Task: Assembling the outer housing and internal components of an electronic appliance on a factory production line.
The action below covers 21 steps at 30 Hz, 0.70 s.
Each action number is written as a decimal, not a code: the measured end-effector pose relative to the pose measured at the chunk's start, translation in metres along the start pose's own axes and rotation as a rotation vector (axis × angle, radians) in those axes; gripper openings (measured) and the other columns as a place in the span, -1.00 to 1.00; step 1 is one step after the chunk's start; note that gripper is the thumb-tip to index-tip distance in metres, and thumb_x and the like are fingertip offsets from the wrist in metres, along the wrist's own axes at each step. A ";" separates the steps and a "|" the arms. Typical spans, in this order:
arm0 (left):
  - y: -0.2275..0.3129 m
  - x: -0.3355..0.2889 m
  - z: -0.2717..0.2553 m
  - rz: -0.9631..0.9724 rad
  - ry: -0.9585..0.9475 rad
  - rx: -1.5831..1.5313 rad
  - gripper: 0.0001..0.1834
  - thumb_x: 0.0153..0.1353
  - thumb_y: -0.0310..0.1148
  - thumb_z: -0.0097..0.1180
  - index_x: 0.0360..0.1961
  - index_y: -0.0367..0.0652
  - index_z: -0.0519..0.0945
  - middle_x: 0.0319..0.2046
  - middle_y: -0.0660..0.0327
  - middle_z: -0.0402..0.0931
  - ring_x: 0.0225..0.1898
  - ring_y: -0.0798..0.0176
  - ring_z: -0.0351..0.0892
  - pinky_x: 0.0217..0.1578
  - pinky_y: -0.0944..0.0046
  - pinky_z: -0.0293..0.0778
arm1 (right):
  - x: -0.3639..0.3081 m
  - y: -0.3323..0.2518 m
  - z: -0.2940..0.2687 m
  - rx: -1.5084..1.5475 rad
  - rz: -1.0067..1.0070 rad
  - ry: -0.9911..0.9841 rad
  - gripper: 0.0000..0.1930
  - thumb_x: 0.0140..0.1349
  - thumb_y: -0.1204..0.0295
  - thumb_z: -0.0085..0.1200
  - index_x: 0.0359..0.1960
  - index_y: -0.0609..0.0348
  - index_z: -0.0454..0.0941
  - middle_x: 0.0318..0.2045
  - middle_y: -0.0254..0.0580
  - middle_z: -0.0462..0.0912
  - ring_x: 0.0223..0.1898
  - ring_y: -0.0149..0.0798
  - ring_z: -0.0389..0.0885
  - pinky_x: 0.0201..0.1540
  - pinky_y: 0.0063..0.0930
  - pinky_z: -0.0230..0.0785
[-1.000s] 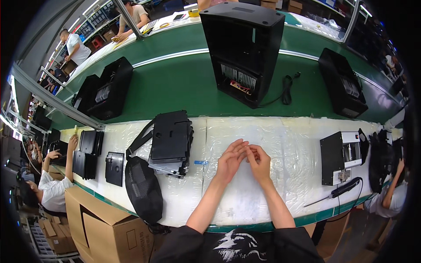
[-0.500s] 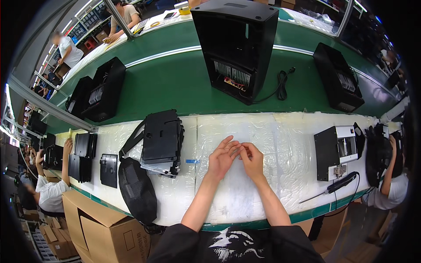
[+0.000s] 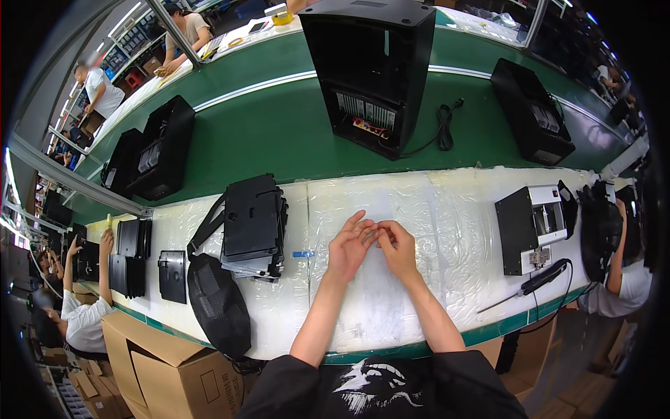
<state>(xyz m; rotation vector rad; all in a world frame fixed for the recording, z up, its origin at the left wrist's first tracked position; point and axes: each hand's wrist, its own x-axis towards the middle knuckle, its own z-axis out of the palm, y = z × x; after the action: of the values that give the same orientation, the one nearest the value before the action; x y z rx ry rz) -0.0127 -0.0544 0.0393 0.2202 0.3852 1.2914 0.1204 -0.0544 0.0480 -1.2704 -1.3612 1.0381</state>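
The person's two hands meet above the middle of the worktop (image 3: 464, 272). The left hand (image 3: 347, 250) has its palm turned up and inward, its fingers loosely spread and a little bent; nothing shows on the palm. The right hand (image 3: 399, 253) is half curled, its thumb and fingertips at the fingertips of the left. Whether anything small is pinched there cannot be told.

The nearest thing is a blue strip (image 3: 303, 254), lying flat on the worktop to the left of the hands. Just beyond it stands a stack of black panels (image 3: 251, 213), with grey edges showing low down. A black bag (image 3: 220, 307) lies in front and to the left of the stack, its strap (image 3: 207, 225) running up alongside. Further left are a single panel (image 3: 172, 276) and small piles of panels.

Well to the right sits a black and silver machine (image 3: 532, 229); just in front of it lies a driver (image 3: 544, 276), its thin shaft pointing left.

Behind the worktop, on a green surface (image 3: 258, 129), a tall black case (image 3: 366, 63) stands upright, its inside facing the person, a cord (image 3: 444, 129) beside it. More cases lie at either side. A carton (image 3: 183, 363) stands below the worktop at the left.
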 end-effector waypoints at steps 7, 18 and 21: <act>0.000 0.000 -0.002 0.003 0.001 0.008 -0.46 0.00 -0.50 -0.15 0.11 -0.27 0.27 -0.14 0.04 0.44 0.02 0.05 0.37 0.18 0.06 0.17 | 0.000 -0.003 0.000 0.017 0.013 0.001 -0.88 0.19 0.50 -0.03 -0.31 0.28 0.51 -0.52 -0.20 0.59 -0.55 -0.44 0.50 -0.49 -0.59 0.33; 0.000 0.000 -0.002 0.021 -0.063 0.016 -0.44 0.02 -0.49 -0.16 0.14 -0.30 0.24 -0.15 0.04 0.45 0.01 0.06 0.38 0.18 0.08 0.18 | 0.000 -0.008 0.003 0.075 0.006 0.001 -0.88 0.22 0.52 -0.07 -0.32 0.30 0.49 -0.48 -0.22 0.60 -0.54 -0.45 0.51 -0.48 -0.60 0.35; -0.001 0.000 -0.002 0.015 -0.066 0.003 -0.44 0.02 -0.50 -0.16 0.14 -0.30 0.24 -0.15 0.03 0.45 0.00 0.06 0.38 0.18 0.07 0.19 | 0.000 -0.003 0.001 0.027 0.014 -0.005 -0.88 0.23 0.51 -0.08 -0.31 0.30 0.48 -0.47 -0.21 0.60 -0.55 -0.45 0.51 -0.49 -0.59 0.35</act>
<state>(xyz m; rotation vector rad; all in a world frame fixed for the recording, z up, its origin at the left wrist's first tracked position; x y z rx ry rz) -0.0124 -0.0546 0.0372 0.2677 0.3295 1.2946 0.1194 -0.0550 0.0504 -1.2602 -1.3394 1.0670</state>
